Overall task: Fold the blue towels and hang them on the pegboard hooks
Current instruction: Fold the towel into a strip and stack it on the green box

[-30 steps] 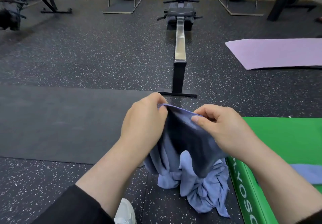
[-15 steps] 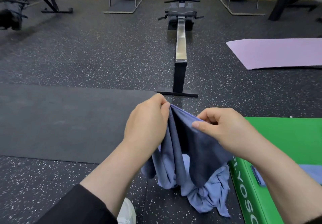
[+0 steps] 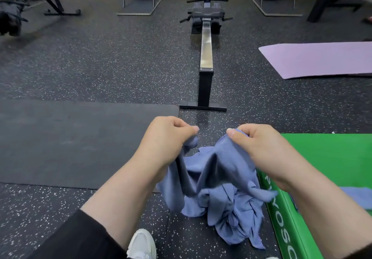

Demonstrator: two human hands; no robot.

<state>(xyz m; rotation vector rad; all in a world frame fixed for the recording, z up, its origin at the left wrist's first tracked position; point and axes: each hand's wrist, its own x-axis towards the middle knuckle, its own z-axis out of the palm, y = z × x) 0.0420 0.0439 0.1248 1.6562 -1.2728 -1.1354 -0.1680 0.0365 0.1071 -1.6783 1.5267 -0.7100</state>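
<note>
A: Item one, at nine o'clock?
B: Dark mat [image 3: 80, 144], flat on the speckled floor [image 3: 100, 67].
A: Item two?
B: Left hand [image 3: 167, 138], fingers curled, pinching one corner of the blue towel [image 3: 217, 188].
A: The towel itself?
B: Held at six o'clock, slack between both hands, sagging in the middle; lower folds hung in a crumpled bunch toward the floor (whether they touched it, I could not tell). A white shoe [image 3: 142, 244] showed below it.
A: At twelve o'clock?
B: Rowing machine [image 3: 206, 57], rail running away from the viewer.
A: Next?
B: Right hand [image 3: 267, 152], thumb pressed on curled fingers, pinching the other corner.
A: At three o'clock?
B: Purple mat [image 3: 322, 59]; nearer, a green padded box [image 3: 332, 158] with another blue cloth [image 3: 358, 198] on it.
</note>
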